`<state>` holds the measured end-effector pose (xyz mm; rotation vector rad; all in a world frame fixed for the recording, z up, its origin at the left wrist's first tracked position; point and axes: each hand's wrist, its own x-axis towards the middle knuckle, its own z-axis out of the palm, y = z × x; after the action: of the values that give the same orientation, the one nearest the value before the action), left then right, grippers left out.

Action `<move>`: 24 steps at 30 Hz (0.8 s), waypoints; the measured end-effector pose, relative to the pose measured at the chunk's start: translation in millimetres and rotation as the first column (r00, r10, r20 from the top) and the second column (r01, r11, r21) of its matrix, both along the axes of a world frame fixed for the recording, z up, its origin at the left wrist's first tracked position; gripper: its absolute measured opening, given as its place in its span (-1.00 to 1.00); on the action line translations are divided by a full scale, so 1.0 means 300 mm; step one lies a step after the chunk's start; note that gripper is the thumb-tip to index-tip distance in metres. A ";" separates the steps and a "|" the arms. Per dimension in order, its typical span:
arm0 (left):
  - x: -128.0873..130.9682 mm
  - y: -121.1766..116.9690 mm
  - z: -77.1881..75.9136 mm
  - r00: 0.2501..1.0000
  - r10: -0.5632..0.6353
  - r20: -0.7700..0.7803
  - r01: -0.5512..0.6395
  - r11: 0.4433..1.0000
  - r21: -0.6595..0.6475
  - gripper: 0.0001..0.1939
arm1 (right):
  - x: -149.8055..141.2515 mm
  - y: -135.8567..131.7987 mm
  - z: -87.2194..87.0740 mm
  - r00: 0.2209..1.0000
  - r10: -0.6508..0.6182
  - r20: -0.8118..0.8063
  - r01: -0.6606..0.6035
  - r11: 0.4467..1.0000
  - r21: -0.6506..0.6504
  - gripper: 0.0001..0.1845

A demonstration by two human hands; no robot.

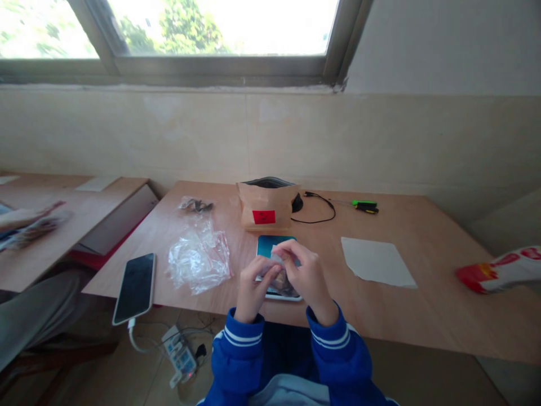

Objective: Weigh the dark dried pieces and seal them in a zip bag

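Observation:
Both my hands meet over the near middle of the desk. My left hand pinches one side of the top of a small clear plastic bag with brownish contents I cannot make out. On the other side of that edge, the fingers of my right hand are also pinched together. Underneath the bag lies a flat device with a blue screen, partly hidden by my hands. Just behind it stands an open brown paper pouch with a red label.
Crumpled clear plastic bags lie left, near a phone with a white cable overhanging the desk edge. A black cable, screwdrivers, white paper and a red-and-white packet are rightward. Another person's leg shows at left.

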<state>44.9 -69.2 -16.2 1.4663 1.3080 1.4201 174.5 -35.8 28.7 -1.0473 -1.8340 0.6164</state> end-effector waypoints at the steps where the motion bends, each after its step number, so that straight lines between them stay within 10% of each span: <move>1: -0.003 -0.002 -0.001 1.000 -0.002 0.009 0.002 1.000 -0.014 -0.72 | -0.002 0.004 0.003 1.000 0.007 0.018 -0.007 1.000 0.006 -0.80; 11: -0.002 -0.015 -0.035 0.908 -0.043 0.416 0.078 0.995 -0.067 -0.51 | -0.034 0.041 0.052 0.935 -0.063 -0.349 0.002 0.985 -0.172 -0.76; 19: -0.147 0.076 0.032 0.729 0.363 0.580 -0.316 0.931 -0.186 -0.62 | -0.057 0.250 0.235 0.976 0.157 -0.150 -0.138 0.982 0.129 -0.61; 24: -0.435 0.290 0.153 0.543 0.576 0.612 -0.601 0.775 -0.196 -0.72 | -0.085 0.479 0.330 0.889 0.161 0.429 -0.253 0.953 0.166 -0.70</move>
<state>-85.4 17.9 29.6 0.3937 1.3453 2.1426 149.0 108.1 127.8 -0.8832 -2.3482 0.3169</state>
